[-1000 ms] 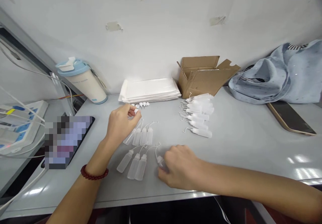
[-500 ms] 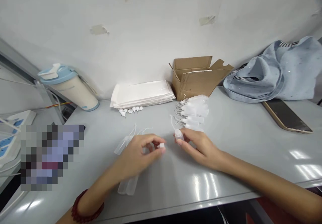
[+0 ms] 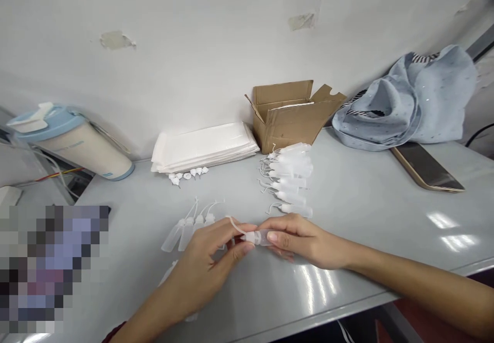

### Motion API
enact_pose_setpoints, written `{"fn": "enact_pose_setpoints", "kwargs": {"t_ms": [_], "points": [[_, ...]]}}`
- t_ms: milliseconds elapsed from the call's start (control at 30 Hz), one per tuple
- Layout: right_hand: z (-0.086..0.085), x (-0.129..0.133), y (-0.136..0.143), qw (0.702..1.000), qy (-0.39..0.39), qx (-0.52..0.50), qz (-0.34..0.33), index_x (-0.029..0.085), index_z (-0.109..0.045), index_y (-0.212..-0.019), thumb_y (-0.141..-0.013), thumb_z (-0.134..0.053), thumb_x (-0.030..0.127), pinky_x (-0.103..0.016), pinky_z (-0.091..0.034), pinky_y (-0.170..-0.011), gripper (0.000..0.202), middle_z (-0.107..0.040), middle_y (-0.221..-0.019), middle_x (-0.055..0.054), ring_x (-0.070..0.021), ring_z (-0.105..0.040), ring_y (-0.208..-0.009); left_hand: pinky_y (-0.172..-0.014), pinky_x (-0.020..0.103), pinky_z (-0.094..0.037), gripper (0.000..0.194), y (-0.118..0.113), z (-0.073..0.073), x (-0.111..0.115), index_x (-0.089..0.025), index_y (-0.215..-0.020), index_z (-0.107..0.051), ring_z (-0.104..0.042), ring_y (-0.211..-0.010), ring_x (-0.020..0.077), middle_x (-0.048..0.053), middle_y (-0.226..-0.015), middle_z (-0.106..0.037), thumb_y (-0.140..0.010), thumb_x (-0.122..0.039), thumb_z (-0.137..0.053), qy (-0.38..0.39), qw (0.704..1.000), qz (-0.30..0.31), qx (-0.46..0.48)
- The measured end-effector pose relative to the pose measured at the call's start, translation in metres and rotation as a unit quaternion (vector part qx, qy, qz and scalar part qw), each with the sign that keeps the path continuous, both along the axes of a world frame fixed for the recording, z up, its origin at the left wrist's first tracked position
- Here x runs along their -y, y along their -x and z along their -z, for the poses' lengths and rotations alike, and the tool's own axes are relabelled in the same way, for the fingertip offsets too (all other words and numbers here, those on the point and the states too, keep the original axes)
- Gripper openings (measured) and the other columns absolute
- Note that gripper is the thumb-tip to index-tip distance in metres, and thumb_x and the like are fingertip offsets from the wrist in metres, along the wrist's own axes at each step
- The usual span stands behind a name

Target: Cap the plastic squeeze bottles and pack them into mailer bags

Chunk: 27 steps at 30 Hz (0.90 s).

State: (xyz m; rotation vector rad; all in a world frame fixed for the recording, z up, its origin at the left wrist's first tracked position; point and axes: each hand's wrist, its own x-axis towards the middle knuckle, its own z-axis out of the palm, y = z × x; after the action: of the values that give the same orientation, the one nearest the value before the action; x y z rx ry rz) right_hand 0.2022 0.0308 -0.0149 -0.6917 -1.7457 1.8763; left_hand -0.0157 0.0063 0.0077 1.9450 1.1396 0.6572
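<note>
Between my two hands lies a small translucent bottle (image 3: 264,238), tilted nearly flat, its neck pointing left. My right hand (image 3: 304,240) grips the bottle body between thumb and fingers. At the neck, my left hand (image 3: 216,253) pinches a small white cap (image 3: 250,237), which touches the bottle; a thin white strap curls above it. Several capped bottles (image 3: 290,170) are lined up in a column behind my right hand. More translucent bottles (image 3: 173,235) lie beside my left hand, partly hidden by it. Small white tips (image 3: 187,176) with thin needles sit farther back.
White flat packets (image 3: 203,147) are stacked against the wall, next to an open cardboard box (image 3: 289,124). A blue-lidded tumbler (image 3: 85,145) leans at the left. On the right are a light blue bag (image 3: 401,101) and a phone (image 3: 426,168). A pixelated item lies at the left.
Both hands have come together, and the cap now meets the bottle neck. The bottle has turned from upright to nearly flat. The camera view has shifted to the right.
</note>
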Motion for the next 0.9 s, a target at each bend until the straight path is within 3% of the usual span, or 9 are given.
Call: {"fn": "enact_pose_setpoints", "kwargs": {"t_ms": [167,300,400,467,533,700,800,900], "points": [[0.004,0.003,0.001,1.000,0.017,-0.003,-0.007,0.010,-0.061,-0.093,-0.095,-0.043,0.038,-0.021,-0.031,-0.048,0.033,-0.041,-0.057,0.006,-0.0055,-0.038,-0.049,-0.068,0.019,-0.045,0.024,-0.003,0.009,0.005,-0.026,-0.111,-0.060,-0.058,-0.076,0.0097,-0.002,-0.087,-0.063,-0.091,-0.014,-0.051,-0.066,0.997,0.026,0.011],[0.008,0.004,0.003,0.990,0.135,-0.045,-0.011,0.010,-0.061,-0.093,-0.092,-0.049,0.041,-0.020,-0.033,-0.045,0.033,-0.037,-0.059,0.007,-0.0041,-0.035,-0.046,-0.065,0.022,-0.045,0.027,-0.003,0.016,0.004,-0.018,-0.112,-0.056,-0.055,-0.075,0.0122,0.003,-0.085,-0.059,-0.090,-0.005,-0.049,-0.184,0.981,0.062,0.022],[0.011,0.003,0.005,0.970,0.223,-0.087,-0.026,0.011,-0.059,-0.083,-0.091,-0.051,0.042,-0.018,-0.031,-0.041,0.033,-0.033,-0.059,0.008,-0.0029,-0.028,-0.044,-0.062,0.026,-0.044,0.034,-0.003,0.020,0.004,-0.015,-0.118,-0.052,-0.050,-0.072,0.0144,0.005,-0.084,-0.059,-0.088,0.000,-0.049,-0.283,0.955,0.077,-0.030],[0.013,0.002,0.006,0.965,0.241,-0.098,-0.029,0.011,-0.058,-0.080,-0.091,-0.051,0.041,-0.018,-0.031,-0.040,0.033,-0.033,-0.059,0.008,-0.0026,-0.026,-0.043,-0.062,0.028,-0.044,0.037,-0.003,0.021,0.005,-0.015,-0.120,-0.051,-0.050,-0.073,0.0154,0.007,-0.085,-0.061,-0.086,0.001,-0.050,-0.319,0.943,0.071,-0.059],[0.013,0.002,0.006,0.966,0.239,-0.098,-0.028,0.011,-0.058,-0.080,-0.091,-0.051,0.041,-0.018,-0.032,-0.041,0.033,-0.034,-0.059,0.008,-0.0027,-0.027,-0.043,-0.063,0.027,-0.045,0.037,-0.003,0.019,0.005,-0.016,-0.119,-0.052,-0.051,-0.074,0.0154,0.007,-0.087,-0.061,-0.086,0.000,-0.050,-0.294,0.953,0.067,-0.043],[0.011,0.003,0.005,0.974,0.208,-0.083,-0.026,0.012,-0.058,-0.086,-0.092,-0.049,0.041,-0.019,-0.033,-0.043,0.031,-0.034,-0.059,0.008,-0.0035,-0.029,-0.044,-0.068,0.023,-0.048,0.026,-0.004,0.011,0.002,-0.022,-0.113,-0.057,-0.058,-0.078,0.0129,0.003,-0.092,-0.061,-0.090,-0.011,-0.051,-0.121,0.991,0.063,0.012],[0.007,0.002,0.004,0.992,0.121,-0.038,0.003,0.011,-0.059,-0.090,-0.093,-0.045,0.042,-0.020,-0.033,-0.044,0.034,-0.036,-0.057,0.007,-0.0046,-0.033,-0.044,-0.067,0.023,-0.047,0.015,-0.006,0.010,0.002,-0.020,-0.103,-0.060,-0.058,-0.074,0.0131,0.002,-0.084,-0.062,-0.091,-0.017,-0.051,-0.085,0.996,0.025,0.003],[0.001,0.002,0.003,0.999,-0.008,0.031,0.020,0.010,-0.060,-0.093,-0.095,-0.042,0.040,-0.020,-0.031,-0.047,0.035,-0.039,-0.054,0.007,-0.0062,-0.036,-0.047,-0.063,0.024,-0.044,0.011,-0.007,0.012,0.005,-0.017,-0.093,-0.057,-0.055,-0.069,0.0139,0.001,-0.077,-0.058,-0.092,-0.018,-0.046,-0.117,0.993,0.029,-0.020]]}}
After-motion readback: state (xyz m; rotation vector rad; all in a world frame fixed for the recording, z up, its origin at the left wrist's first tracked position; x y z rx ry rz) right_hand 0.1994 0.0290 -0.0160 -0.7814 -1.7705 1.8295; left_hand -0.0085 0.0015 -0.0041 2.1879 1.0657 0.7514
